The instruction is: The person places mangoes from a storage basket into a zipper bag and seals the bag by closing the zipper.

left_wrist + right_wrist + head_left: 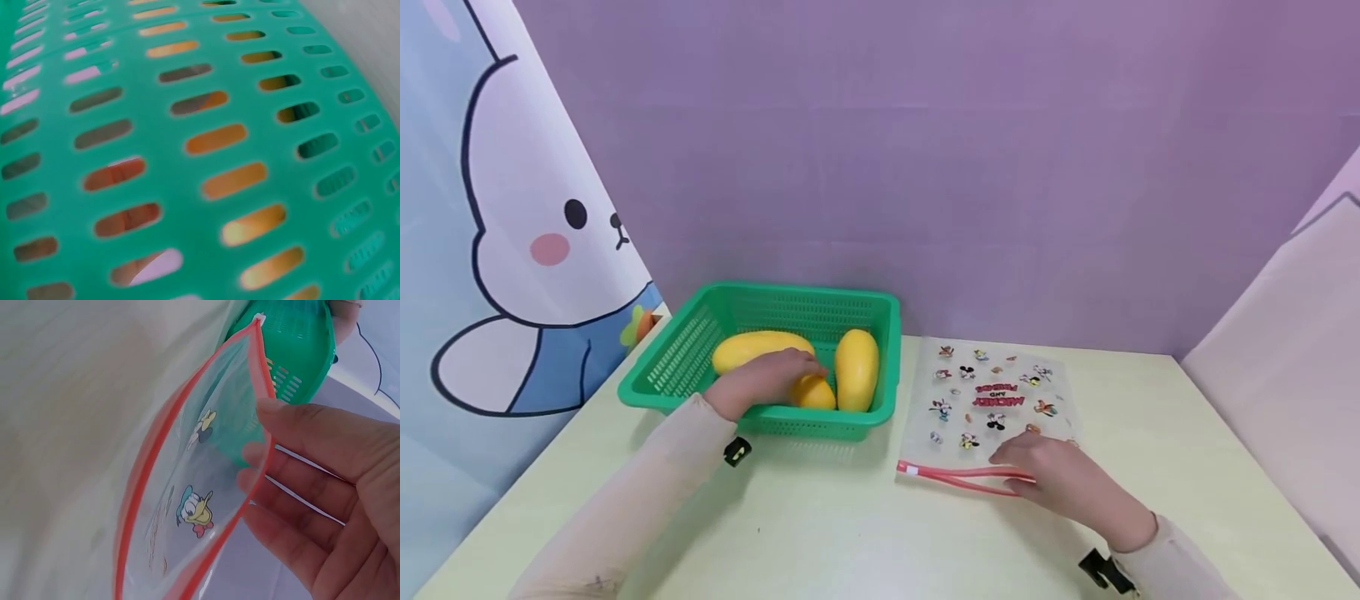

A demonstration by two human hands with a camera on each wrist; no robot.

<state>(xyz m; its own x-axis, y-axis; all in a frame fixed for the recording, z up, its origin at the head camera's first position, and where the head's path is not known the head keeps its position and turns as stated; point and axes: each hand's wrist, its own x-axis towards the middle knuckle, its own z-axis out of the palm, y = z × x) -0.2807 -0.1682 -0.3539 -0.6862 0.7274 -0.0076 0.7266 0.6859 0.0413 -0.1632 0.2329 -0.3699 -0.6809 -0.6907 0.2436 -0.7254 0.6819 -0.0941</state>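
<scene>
A green plastic basket (658, 379) holds three yellow mangoes. One mango (760, 343) lies at the back left and another mango (857, 371) on the right. Over the front wall reaches my left hand (767, 379), its fingers curled over the front mango (815, 394). In the left wrist view the basket wall (175, 131) hides most of that grip; orange-yellow shows through the slots. My right hand (325, 475) pinches one side of the mouth of a clear zip bag (992, 400) printed with cartoon characters. The red-edged mouth (150, 456) gapes apart.
The pale table (820, 533) runs under both things. A purple backdrop (925, 167) stands right behind the basket and bag, with a cartoon-printed sheet (512, 208) at the left. A white slider (912, 470) sits at the left end of the bag's zip.
</scene>
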